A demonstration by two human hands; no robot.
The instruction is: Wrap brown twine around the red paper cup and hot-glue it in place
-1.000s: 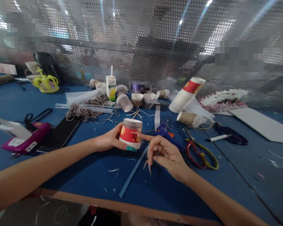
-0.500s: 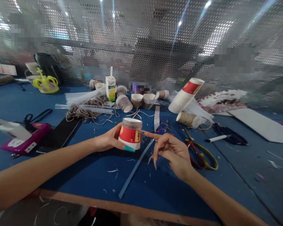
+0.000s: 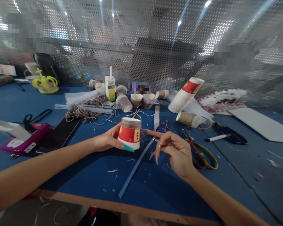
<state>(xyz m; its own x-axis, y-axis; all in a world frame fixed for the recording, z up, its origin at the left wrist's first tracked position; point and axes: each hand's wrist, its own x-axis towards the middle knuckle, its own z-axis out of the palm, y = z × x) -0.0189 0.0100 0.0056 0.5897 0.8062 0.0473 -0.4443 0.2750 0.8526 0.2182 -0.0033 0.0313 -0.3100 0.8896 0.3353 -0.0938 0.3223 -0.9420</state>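
A red and white paper cup (image 3: 129, 134) is held above the table, its upper part wound with grey-brown cord. My left hand (image 3: 113, 137) is closed around it from the left, the thumb with a long teal nail across its front. To the right of the cup is my right hand (image 3: 173, 149), its index finger stretched towards the cup's side and the other fingers loosely bent and apart. Nothing shows in it, and its fingertip appears just off the cup. A clear glue stick (image 3: 136, 169) lies on the table between and below the hands.
Scissors (image 3: 200, 153) lie right of my right hand. Behind are a tilted stack of paper cups (image 3: 185, 95), a drink carton (image 3: 110, 88), a cord bundle (image 3: 79, 113) and several cord-wrapped cups. A purple power strip (image 3: 25, 139) is at left, a pen (image 3: 218, 138) at right.
My right index finger has drawn slightly right, away from the cup's side. The cup has turned a little and stays in my left hand.
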